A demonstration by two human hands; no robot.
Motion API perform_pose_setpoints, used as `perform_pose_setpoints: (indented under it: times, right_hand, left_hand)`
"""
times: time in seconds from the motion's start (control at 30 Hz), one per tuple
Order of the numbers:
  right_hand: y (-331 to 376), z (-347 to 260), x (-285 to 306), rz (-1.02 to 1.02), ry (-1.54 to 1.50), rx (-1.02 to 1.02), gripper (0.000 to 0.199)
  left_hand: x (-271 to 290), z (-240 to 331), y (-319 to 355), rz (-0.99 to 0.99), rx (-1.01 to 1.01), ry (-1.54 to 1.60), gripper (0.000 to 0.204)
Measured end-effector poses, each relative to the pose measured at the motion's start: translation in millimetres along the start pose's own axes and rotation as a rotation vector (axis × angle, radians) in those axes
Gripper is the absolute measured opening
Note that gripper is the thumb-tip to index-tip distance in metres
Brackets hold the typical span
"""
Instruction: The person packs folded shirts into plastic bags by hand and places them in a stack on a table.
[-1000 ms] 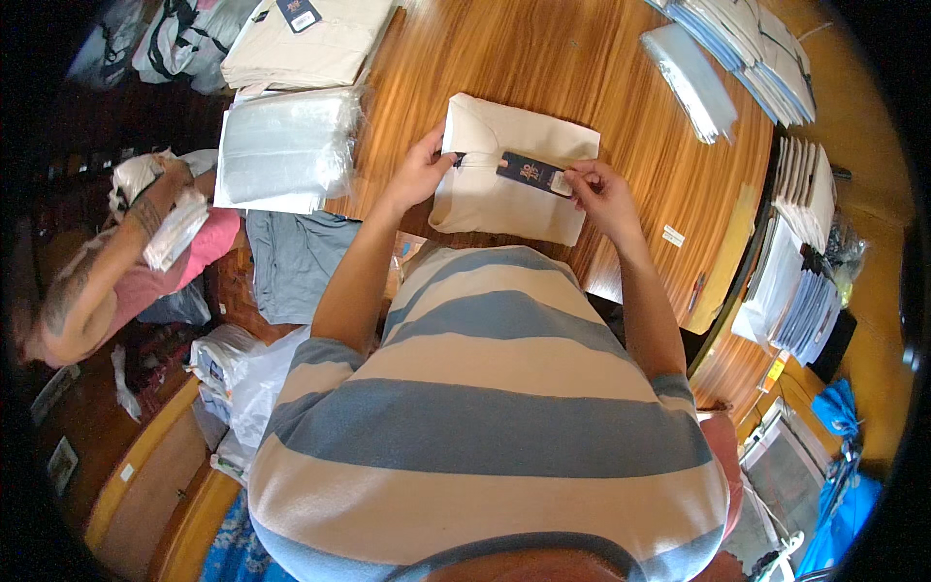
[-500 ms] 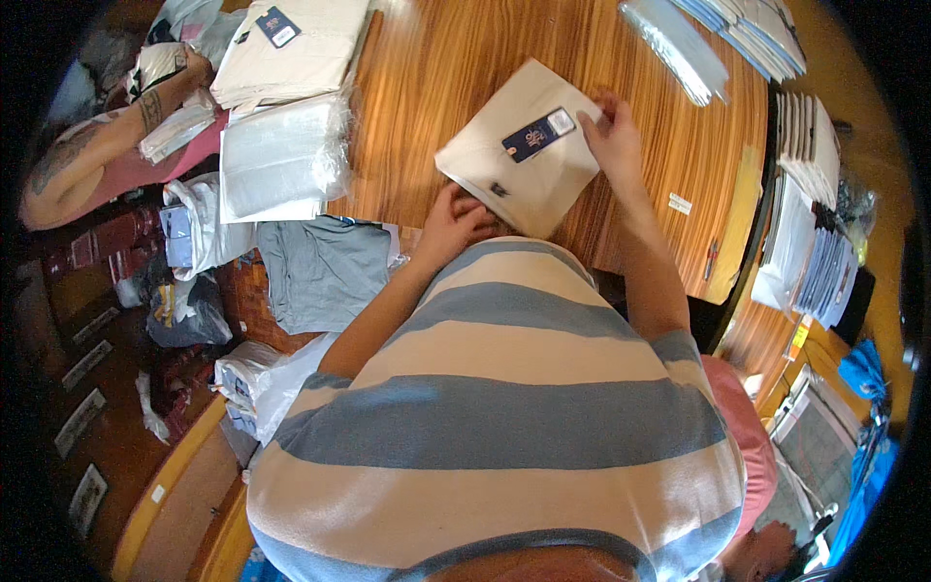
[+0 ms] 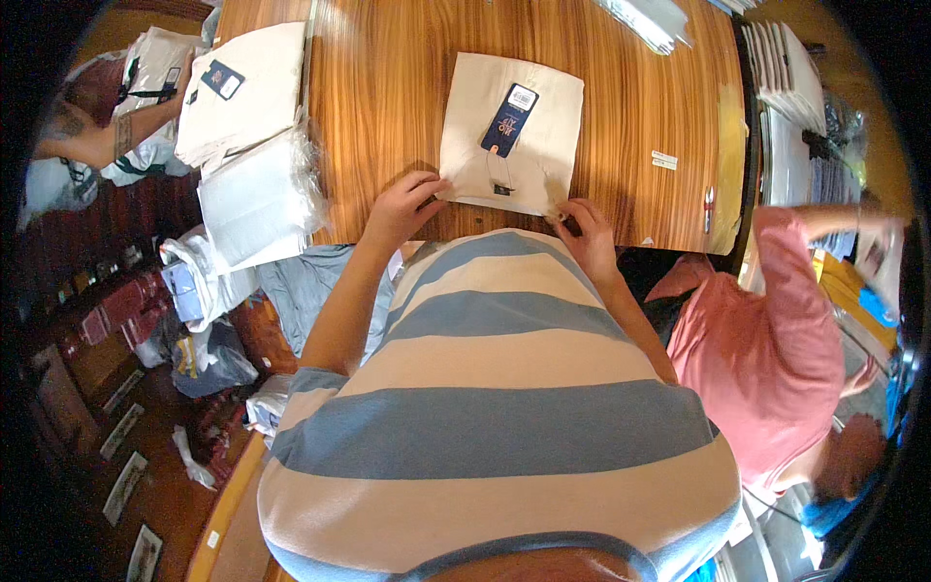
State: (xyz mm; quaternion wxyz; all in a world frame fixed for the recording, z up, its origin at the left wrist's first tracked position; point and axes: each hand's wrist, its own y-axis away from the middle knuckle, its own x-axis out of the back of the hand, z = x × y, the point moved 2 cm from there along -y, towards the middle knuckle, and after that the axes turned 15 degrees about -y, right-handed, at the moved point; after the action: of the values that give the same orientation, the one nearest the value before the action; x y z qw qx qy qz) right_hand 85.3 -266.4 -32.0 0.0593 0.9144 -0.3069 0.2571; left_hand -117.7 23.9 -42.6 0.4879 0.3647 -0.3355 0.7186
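Observation:
A folded cream garment (image 3: 543,116) lies flat on the wood-grain table in front of me, its near edge close to my body. On its face are a dark blue hang tag (image 3: 511,121) with a white label and a small black mark (image 3: 502,189) near the bottom. My left hand (image 3: 400,210) pinches the near left corner with thumb and fingers. At the near right corner my right hand (image 3: 588,236) is closed, its thumb and fingertips gripping the cloth.
A stack of cream garments (image 3: 267,87) and a pile of clear plastic bags (image 3: 254,199) sit on the left. Another person's arm (image 3: 112,139) reaches in beyond them. A pen (image 3: 709,209) lies on the right; a person in pink (image 3: 761,359) works there beside folded garments (image 3: 787,82).
The folded garment has been turned from a slant to nearly square with me. My right hand has come down from its far right side to the near corner. The person in pink has moved further into view.

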Motion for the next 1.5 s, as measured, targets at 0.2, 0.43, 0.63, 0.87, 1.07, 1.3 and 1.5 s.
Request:
perform_pose_setpoints:
  times: [0.2,0.43,0.63,0.87,1.07,1.3,1.5]
  right_hand:
    - [-7,5,-10,0.198,-0.020,0.027,0.022]
    - [-9,18,-8,0.425,-0.541,-0.426,0.029]
    - [-23,28,-3,0.349,-0.544,-0.668,0.027]
    - [-22,24,2,0.339,-0.644,-0.520,0.034]
    - [-2,-1,11,0.164,-0.090,-0.031,0.042]
    - [-8,7,0,0.298,-0.128,-0.024,0.018]
    - [-5,32,-5,0.364,-0.610,-0.452,0.014]
  left_hand:
    - [-10,11,2,0.119,0.139,0.071,0.021]
    - [-16,9,-2,0.060,0.687,0.850,0.018]
    - [-22,4,-16,-0.319,0.735,0.896,0.024]
    - [-21,22,-16,-0.084,0.779,0.928,0.019]
    - [-6,27,2,-0.145,0.438,0.397,0.035]
    - [-38,36,7,0.127,0.489,0.457,0.019]
    - [-47,30,1,0.005,0.710,1.126,0.022]
